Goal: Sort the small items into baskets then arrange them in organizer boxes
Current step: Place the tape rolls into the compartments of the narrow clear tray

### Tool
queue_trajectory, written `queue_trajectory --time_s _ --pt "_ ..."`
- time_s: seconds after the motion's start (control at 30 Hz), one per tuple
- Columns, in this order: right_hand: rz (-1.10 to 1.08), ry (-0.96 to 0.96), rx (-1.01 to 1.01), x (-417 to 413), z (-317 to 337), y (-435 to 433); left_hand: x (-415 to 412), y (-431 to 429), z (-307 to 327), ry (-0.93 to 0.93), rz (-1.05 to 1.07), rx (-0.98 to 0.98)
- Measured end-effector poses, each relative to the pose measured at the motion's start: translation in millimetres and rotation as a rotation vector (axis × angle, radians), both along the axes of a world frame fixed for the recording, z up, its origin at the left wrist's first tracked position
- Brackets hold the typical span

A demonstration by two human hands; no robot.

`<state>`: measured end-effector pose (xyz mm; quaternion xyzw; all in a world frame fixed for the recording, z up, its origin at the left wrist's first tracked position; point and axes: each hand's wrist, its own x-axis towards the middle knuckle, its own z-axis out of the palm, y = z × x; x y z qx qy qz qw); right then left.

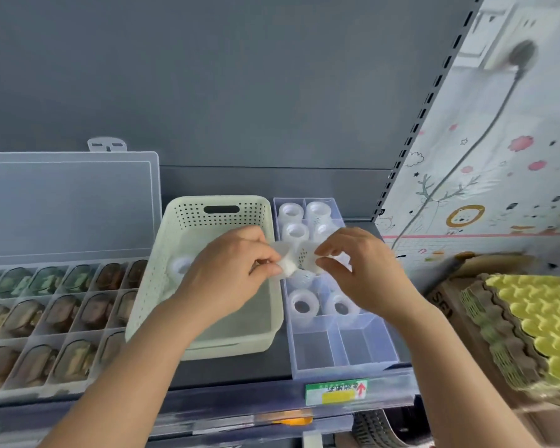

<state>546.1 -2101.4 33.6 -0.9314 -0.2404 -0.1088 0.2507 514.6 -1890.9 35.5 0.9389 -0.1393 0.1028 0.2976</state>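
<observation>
1. The left hand [230, 273] is bare, with nothing worn on its fingers or wrist.
2. The left forearm [143, 367] is uncovered down to the picture's edge at about 7 o'clock.
3. The right hand [362, 273] is likewise bare.
4. The right forearm [459, 367] is uncovered down to the edge at about 5 o'clock.
5. The fingernails are too blurred to describe.

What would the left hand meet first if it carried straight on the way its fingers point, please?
Probably the right hand, whose fingertips face the left hand across the tape rolls both pinch; depth is unclear.
</observation>
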Motion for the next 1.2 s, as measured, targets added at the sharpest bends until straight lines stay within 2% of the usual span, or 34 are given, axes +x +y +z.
queue_trajectory --time_s 0.23,0.57,0.77,1.07,1.2 --pt "0.054 0.115 -0.082 4 -1 -46 11 -43 -5 0.081 -0.091 0.229" --pt "0.211 0.2 -0.225 9 -8 -69 6 -68 -25 0.161 -0.048 0.478" --pt "0.256 0.233 -0.318 10 -23 -62 5 -70 -31 0.17 -0.004 0.534" --pt "0.185 0.406 -0.304 16 -22 -57 9 -66 -35 0.164 -0.032 0.473" --pt "0.158 0.374 -0.263 15 -19 -51 7 -57 -30 0.137 -0.047 0.405"
